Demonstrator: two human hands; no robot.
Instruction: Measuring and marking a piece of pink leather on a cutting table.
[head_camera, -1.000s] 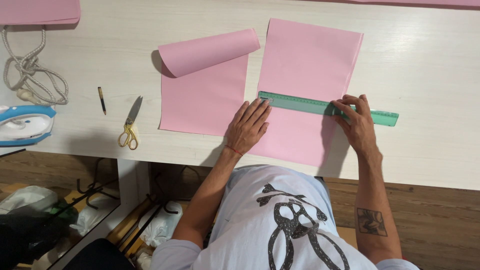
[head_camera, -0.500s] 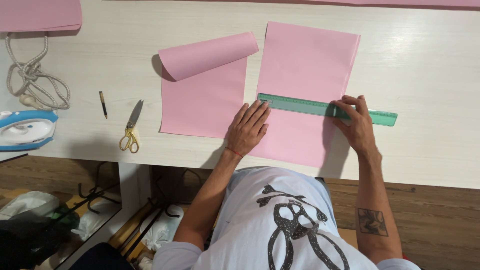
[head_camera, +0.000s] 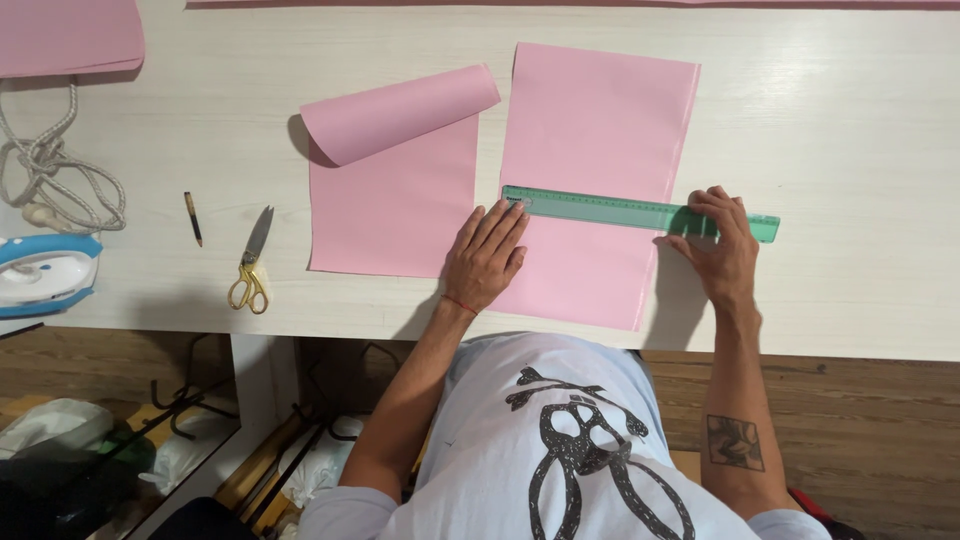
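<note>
A flat pink sheet (head_camera: 600, 130) lies on the white table (head_camera: 850, 150), with a green transparent ruler (head_camera: 610, 209) laid across it. My left hand (head_camera: 487, 256) rests flat, fingers spread, on the sheet's left edge, its fingertips at the ruler's left end. My right hand (head_camera: 722, 245) presses down on the ruler's right end, past the sheet's right edge. To the left lies a second pink sheet (head_camera: 395, 200), its top curled into a roll (head_camera: 400, 115).
Gold-handled scissors (head_camera: 251, 265) and a short pencil (head_camera: 193, 218) lie left of the sheets. Further left sit a coiled cord (head_camera: 55, 170) and a blue-and-white iron (head_camera: 45, 275). More pink material (head_camera: 65, 35) is at the top left corner. The table's front edge runs just below my hands.
</note>
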